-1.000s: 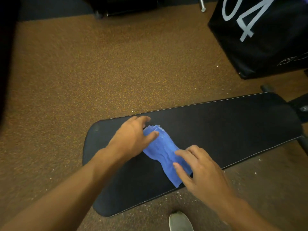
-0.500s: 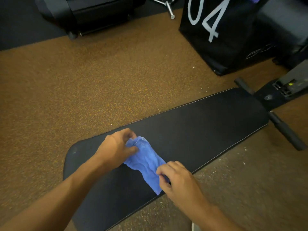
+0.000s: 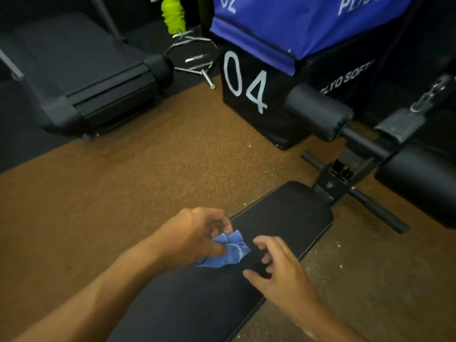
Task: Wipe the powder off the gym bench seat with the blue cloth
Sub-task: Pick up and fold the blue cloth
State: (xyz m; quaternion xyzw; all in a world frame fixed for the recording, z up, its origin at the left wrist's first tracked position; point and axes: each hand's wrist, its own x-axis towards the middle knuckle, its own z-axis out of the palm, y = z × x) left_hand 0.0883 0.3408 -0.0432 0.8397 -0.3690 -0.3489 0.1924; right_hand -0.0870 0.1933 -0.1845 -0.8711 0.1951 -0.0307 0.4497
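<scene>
The black padded bench seat (image 3: 291, 213) runs from the lower middle up to the right. Its visible surface looks dark, with no clear powder on it. The blue cloth (image 3: 229, 250) is bunched up just above the seat, pinched in my left hand (image 3: 195, 235) between thumb and fingers. My right hand (image 3: 276, 265) hovers just right of the cloth, fingers curled and apart, holding nothing. White specks lie on the brown floor (image 3: 345, 265) to the right of the seat.
Black bench frame with crossbar (image 3: 355, 191) and padded rollers (image 3: 318, 112) at the right. A black plyo box marked 04 (image 3: 246, 87) with a blue box (image 3: 308, 23) on top stands behind. A treadmill (image 3: 81, 77) is at the upper left, metal bar parts (image 3: 195, 58) beside it.
The cloth went from lying spread on the seat under both hands to bunched in my left hand. My right hand let go of it. The view tilted up toward the bench's far end.
</scene>
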